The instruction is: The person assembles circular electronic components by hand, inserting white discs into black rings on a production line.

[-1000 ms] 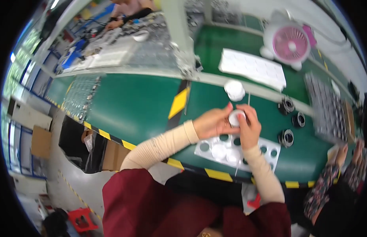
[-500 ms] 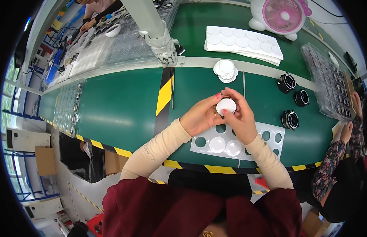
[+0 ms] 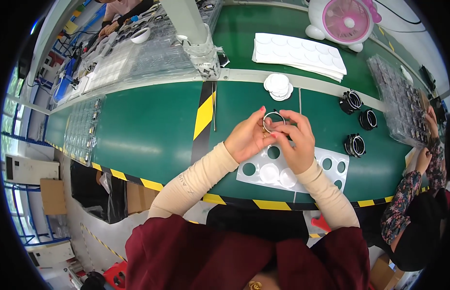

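Between my two hands is a thin round ring [image 3: 273, 113] with a pale rim and dark edge, held above the green bench. My left hand [image 3: 246, 139] grips its left side with thumb and fingers. On the other side, the fingers of my right hand [image 3: 299, 141] close around its right edge and partly hide it. Below them lies a white sheet [image 3: 333, 175] with round cut-outs, some still filled with white discs. A small pile of white discs [image 3: 278, 86] sits just beyond my hands. Black ring-shaped parts [image 3: 351, 102] stand to the right, several of them stacked.
White sheets with round die-cuts [image 3: 297, 54] are stacked on the far bench, near a pink and white fan [image 3: 342, 21]. Clear trays [image 3: 397, 101] stand at right beside a co-worker's hand [image 3: 422, 160]. A wrapped post [image 3: 200, 55] rises at the bench rail. Another clear tray [image 3: 81, 129] lies far left.
The held part has been tilted: its white disc face showed before, and now a ring outline shows. My right fingers have shifted higher around it.
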A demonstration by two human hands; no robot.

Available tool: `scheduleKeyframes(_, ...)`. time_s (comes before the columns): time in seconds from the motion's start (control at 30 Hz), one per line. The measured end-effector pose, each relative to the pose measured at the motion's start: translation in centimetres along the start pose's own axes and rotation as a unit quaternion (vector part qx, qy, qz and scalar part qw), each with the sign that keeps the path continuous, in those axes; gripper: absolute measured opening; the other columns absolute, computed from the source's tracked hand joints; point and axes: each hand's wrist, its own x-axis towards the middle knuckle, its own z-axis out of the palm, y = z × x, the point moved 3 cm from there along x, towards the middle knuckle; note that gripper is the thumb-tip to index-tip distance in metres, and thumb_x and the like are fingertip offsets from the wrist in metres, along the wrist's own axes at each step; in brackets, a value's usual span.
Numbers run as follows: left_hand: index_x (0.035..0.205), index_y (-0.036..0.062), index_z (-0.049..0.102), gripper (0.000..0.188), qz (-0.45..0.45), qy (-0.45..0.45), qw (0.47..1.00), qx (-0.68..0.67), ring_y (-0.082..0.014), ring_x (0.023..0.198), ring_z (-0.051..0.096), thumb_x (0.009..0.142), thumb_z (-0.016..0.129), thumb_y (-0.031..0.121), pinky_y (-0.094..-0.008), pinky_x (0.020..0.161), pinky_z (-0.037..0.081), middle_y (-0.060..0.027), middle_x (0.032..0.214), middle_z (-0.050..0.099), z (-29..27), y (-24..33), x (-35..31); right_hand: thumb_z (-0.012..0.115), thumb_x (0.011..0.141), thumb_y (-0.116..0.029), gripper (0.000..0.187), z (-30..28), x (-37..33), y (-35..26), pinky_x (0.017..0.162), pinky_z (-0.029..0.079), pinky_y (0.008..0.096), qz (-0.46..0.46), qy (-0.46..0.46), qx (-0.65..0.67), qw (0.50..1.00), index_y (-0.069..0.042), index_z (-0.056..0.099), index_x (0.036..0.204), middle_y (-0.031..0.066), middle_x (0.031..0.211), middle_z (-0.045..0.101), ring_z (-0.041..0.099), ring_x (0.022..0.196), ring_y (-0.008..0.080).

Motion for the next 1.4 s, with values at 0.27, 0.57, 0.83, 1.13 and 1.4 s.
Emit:
scheduleKeyframes(0.27,0.077,0.0037,0.045,0.029,0.017,0.015,0.999,-0.049,-0.0343,0.106,0.05,0.094,0.038,0.027,-0.0403,0.098,0.039,-0.0232,0.096,0.056,0.3,1.2,-0.3,0.063,0.073,-0.003,0.015,-2.0,5.3,2.1,0.07,0.045,0.0339,0.06,0.14,-0.015,0.988,-0.001,0.061,0.087,0.011,0.079,0.062,0.057,0.075,0.026)
scheduleKeyframes(0.57,0.109,-0.0051,0.046,0.041,-0.031,-0.051,0.998,-0.005,-0.0303,0.111,0.048,0.092,0.04,0.031,-0.0389,0.098,0.037,-0.0194,0.11,0.053,0.3,0.9,-0.4,0.065,0.073,-0.008,0.037,0.5,3.3,3.3,0.064,0.046,0.027,0.155,0.006,0.066,0.986,-0.004,0.054,0.108,0.0094,0.095,0.052,0.054,0.078,0.0173)
scheduleKeyframes(0.83,0.112,0.0045,0.047,0.033,-0.03,-0.042,0.998,0.036,-0.0206,0.107,0.05,0.092,0.038,0.029,-0.0372,0.096,0.039,-0.0106,0.112,0.053,0.3,0.5,-0.8,0.049,0.084,-0.004,0.023,3.0,0.7,1.5,0.063,0.046,0.0205,0.261,-0.003,0.209,0.942,0.0,0.056,0.105,0.0055,0.086,0.058,0.056,0.07,0.0092)
scheduleKeyframes(1.13,0.117,0.0024,0.044,0.039,0.009,-0.033,0.999,0.027,-0.0224,0.108,0.048,0.092,0.039,0.032,-0.0348,0.096,0.036,-0.0093,0.115,0.05,0.6,0.8,-0.1,0.056,0.075,-0.006,0.037,1.2,1.6,0.1,0.08,0.046,0.0313,0.016,0.001,-0.089,0.996,0.0,0.052,0.112,0.0106,0.112,0.051,0.053,0.097,0.023)
scheduleKeyframes(1.4,0.13,0.0004,0.027,0.054,-0.147,-0.014,0.973,0.176,-0.0302,0.116,0.043,0.093,0.034,0.039,-0.0455,0.097,0.036,-0.0201,0.125,0.042,0.9,-0.1,-1.1,0.074,0.061,-0.012,0.063,-9.7,0.8,-1.5,0.078,0.043,0.0349,-0.016,-0.017,-0.285,0.958,-0.002,0.049,0.118,0.0133,0.103,0.056,0.052,0.091,0.0284)
